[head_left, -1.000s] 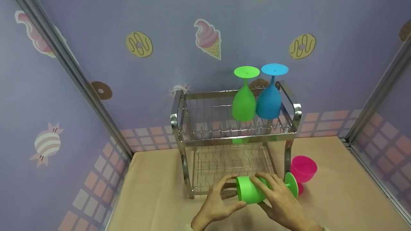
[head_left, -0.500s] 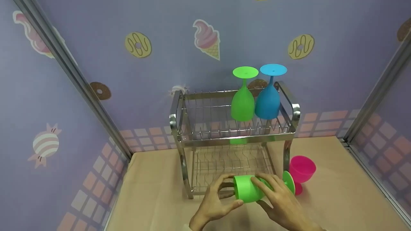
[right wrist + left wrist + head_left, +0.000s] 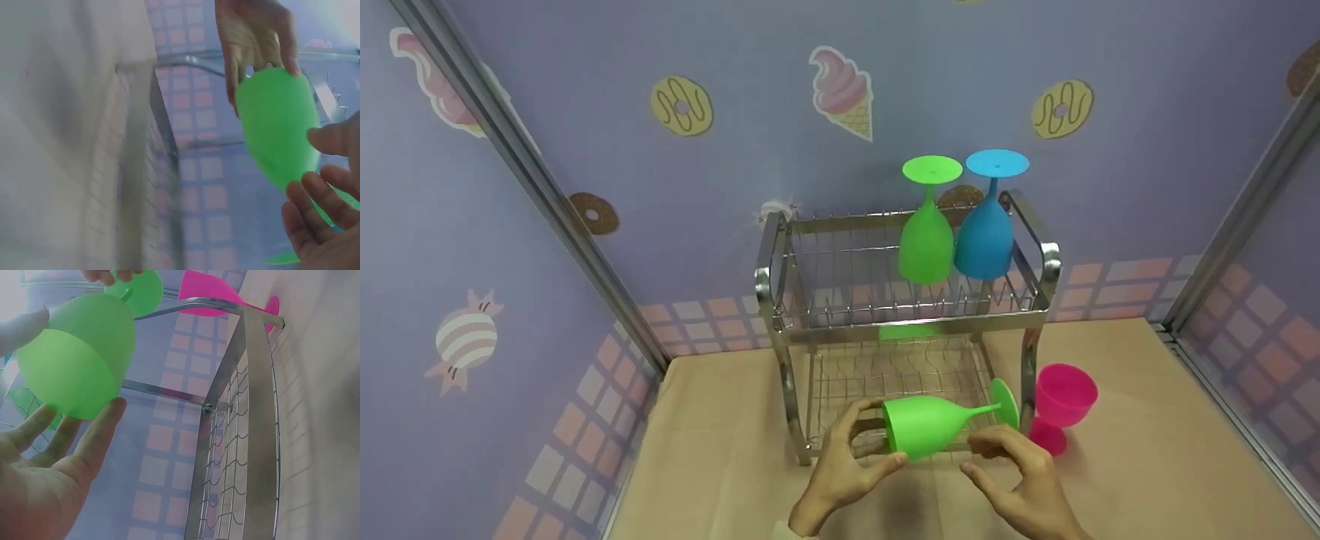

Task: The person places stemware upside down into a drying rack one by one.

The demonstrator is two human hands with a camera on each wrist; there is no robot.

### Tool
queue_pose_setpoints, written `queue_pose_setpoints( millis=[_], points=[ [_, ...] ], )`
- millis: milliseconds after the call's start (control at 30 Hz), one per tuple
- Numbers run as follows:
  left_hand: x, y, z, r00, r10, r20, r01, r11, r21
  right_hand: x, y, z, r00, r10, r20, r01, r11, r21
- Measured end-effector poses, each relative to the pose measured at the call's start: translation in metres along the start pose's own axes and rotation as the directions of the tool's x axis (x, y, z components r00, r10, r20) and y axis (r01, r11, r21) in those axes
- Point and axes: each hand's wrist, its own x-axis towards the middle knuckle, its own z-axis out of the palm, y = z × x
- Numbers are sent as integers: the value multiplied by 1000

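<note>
My left hand [image 3: 840,466] holds a bright green plastic goblet [image 3: 924,426] by the mouth end of its bowl, thumb on the near side and fingers behind. The goblet lies sideways in the air before the rack, its mouth to the left and its foot to the right. In the left wrist view the fingertips [image 3: 115,408] press the bowl's rim. Below the stem, my right hand [image 3: 1027,484] is apart from the goblet in the head view, fingers loosely bent and thumb spread. The right wrist view has those fingers [image 3: 315,216] overlapping the stem end.
A two-tier metal dish rack [image 3: 915,326] stands behind the hands. On its upper tier, a green goblet [image 3: 928,244] and a blue goblet [image 3: 986,238] stand upside down side by side. A pink goblet [image 3: 1065,396] stands upright on the table [image 3: 720,450] right of the rack.
My right hand has let go of the green goblet and drawn down and slightly right, uncovering bowl and stem. The left hand has carried the goblet a little left and up.
</note>
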Motion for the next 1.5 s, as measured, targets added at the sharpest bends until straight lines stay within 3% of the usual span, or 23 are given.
queue_pose_setpoints(
  millis=[67,100,167,200,267,333,400,567,667,1000,1200,1367,1500],
  points=[
    [0,1,0,1000,9,-12,-9,1000,-1,-4,-2,6,977,214,6,-213,966,146],
    [1,1,0,1000,13,-16,-13,1000,-4,-5,-2,8,947,320,21,-317,922,224],
    [1,3,2,1000,21,-20,-21,1000,-10,-5,-3,13,869,491,63,-477,797,370],
    [2,4,4,999,27,-19,-27,1000,-13,-4,-3,15,837,541,88,-521,736,433],
    [2,6,8,999,34,-17,-35,999,-15,-1,-3,18,796,588,146,-562,627,539],
    [2,7,12,999,45,-15,-45,999,-13,3,-3,20,783,587,205,-570,547,613],
    [2,7,16,998,56,-12,-56,998,-10,5,-3,23,784,568,251,-568,492,660],
    [0,8,22,997,79,-8,-79,997,-3,8,-4,29,783,552,287,-548,395,738],
    [-1,8,23,996,92,-16,-92,996,-2,8,-4,32,793,544,273,-517,366,773],
    [1,9,27,994,105,-17,-105,994,8,6,-8,39,814,535,227,-450,332,829],
    [-3,14,25,994,105,-15,-105,994,-16,8,-15,35,824,522,220,-445,356,822],
    [-7,14,13,994,98,-56,-99,995,-24,12,-18,26,845,490,216,-434,390,812],
    [-8,9,-8,981,161,-108,-147,980,132,16,-19,18,862,460,214,-426,428,797]
  ],
)
